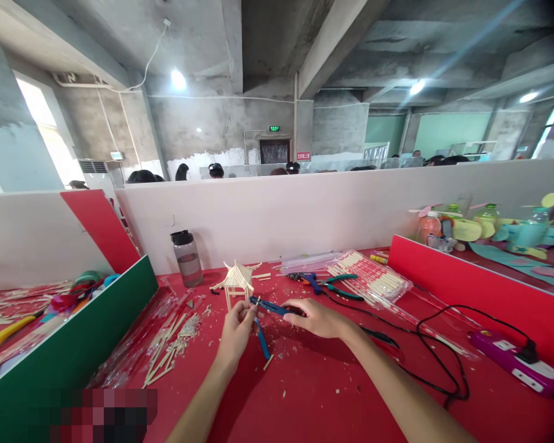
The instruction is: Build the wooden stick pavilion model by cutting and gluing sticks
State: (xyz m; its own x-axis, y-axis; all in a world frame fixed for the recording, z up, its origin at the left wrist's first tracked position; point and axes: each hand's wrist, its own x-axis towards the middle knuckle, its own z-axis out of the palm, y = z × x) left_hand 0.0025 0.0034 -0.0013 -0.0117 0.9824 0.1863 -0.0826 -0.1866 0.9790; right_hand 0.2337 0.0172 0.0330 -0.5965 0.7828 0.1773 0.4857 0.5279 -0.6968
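My right hand (311, 317) is closed around a blue-handled tool (274, 307) that looks like pliers, its head pointing left. My left hand (237, 326) pinches a short pale wooden stick (258, 301) at the tool's head; whether the jaws grip the stick is too small to tell. Below my left fingers, a blue handle (262, 341) slants down to the table; I cannot tell whether it belongs to the same tool. Just behind my left hand stands a small pavilion model (238, 280) of pale sticks with flared roof corners. One loose stick (268, 362) lies near the blue handle.
A water bottle (187, 261) stands back left. Cut sticks (164, 357) and plastic wrap lie left. Behind my right hand are a glue gun (311, 282), green-handled pliers (344, 289) and bundled sticks (383, 280). A black cable (459, 369) runs to a purple power strip (519, 363). Low dividers flank the red table.
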